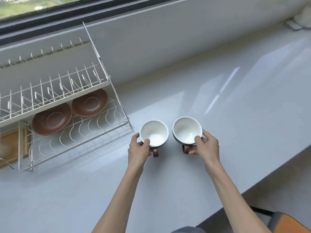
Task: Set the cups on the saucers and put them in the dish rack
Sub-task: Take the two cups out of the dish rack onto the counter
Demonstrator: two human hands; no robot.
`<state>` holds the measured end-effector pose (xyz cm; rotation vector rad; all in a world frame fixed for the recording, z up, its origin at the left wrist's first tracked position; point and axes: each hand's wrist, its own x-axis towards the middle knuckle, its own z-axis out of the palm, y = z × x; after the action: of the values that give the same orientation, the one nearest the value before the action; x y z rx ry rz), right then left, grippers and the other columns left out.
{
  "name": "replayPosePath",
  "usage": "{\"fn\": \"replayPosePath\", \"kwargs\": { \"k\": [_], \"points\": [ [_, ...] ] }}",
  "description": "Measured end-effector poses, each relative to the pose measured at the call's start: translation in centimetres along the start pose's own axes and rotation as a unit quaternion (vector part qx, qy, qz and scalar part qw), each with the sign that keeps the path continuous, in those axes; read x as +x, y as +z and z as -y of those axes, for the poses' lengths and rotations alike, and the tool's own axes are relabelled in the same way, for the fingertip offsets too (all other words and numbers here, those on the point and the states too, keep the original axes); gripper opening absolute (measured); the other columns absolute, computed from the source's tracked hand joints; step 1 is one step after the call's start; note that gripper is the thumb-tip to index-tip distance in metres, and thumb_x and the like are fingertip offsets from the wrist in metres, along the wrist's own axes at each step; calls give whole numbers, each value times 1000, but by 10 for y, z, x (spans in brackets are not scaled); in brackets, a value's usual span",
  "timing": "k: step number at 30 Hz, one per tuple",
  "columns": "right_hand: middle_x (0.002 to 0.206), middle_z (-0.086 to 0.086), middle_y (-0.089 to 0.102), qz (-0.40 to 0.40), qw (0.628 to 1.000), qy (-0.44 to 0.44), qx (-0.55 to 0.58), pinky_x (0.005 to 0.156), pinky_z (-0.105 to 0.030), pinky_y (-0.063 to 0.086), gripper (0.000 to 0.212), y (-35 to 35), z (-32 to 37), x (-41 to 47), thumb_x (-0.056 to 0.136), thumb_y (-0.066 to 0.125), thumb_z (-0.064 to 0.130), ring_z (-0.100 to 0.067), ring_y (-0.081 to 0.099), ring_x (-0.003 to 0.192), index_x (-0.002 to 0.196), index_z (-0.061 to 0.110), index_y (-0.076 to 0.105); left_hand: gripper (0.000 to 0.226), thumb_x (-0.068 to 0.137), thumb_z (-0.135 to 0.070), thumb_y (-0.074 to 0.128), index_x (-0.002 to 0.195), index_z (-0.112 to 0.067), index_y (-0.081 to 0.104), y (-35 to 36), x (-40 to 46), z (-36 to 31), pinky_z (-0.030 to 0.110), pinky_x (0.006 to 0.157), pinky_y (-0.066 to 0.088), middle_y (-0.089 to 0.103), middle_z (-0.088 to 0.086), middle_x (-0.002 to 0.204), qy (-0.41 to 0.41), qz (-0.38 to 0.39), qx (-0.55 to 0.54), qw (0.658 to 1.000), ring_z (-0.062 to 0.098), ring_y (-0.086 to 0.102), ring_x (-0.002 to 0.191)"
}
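Cups are held one in each of the hands, just off the near right corner of the dish rack (pixel 107 81) on the grey counter (pixel 218 98). The left cup (pixel 154 132), white inside with a brown handle pointing toward the person, is gripped by the left hand (pixel 138 151), thumb hooked over the near rim and fingers curled round the outer wall. The right cup (pixel 187 129), likewise white inside with a dark outer wall and a brown handle, is gripped by the right hand (pixel 206 145) in the same way, thumb over the rim. The two cups are seen side by side, slightly apart, both upright with mouths open upward. Whether they are resting on the counter or raised just above it cannot be told. Two brown saucers are laid flat on the rack's lower tier, beneath the upper plate shelf: the left saucer (pixel 52 119) and the right saucer (pixel 90 102), edges nearly touching.
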<state>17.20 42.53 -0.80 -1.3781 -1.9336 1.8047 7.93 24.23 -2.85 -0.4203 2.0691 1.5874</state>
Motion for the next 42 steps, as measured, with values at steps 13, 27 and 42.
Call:
{"fn": "replayPosePath", "kwargs": {
  "k": [13, 27, 42],
  "points": [
    [84, -9, 73, -14, 1000, 2, -11, 71, -50, 62, 43, -2, -1, 45, 87, 47, 3, -26, 72, 55, 93, 43, 61, 44, 91, -17, 52, 134, -26, 47, 35, 29, -6, 46, 88, 59, 72, 5, 100, -3, 3, -5, 1000, 13, 70, 73],
    [94, -10, 74, -12, 1000, 8, 4, 56, -35, 60, 48, 2, -14, 58, 89, 47, 2, -23, 72, 60, 129, 25, 59, 39, 88, -17, 50, 121, -37, 45, 33, 37, 1, 49, 91, 57, 73, 6, 104, -19, 17, -1, 1000, 1, 68, 54],
    [103, -10, 72, 5, 1000, 19, -2, 54, -32, 60, 50, 3, -16, 57, 89, 47, 5, -25, 75, 67, 135, 23, 54, 44, 80, -22, 50, 120, -39, 45, 25, 33, -1, 47, 88, 58, 72, 4, 111, -19, 36, 19, 999, 20, 76, 72]
  ]
}}
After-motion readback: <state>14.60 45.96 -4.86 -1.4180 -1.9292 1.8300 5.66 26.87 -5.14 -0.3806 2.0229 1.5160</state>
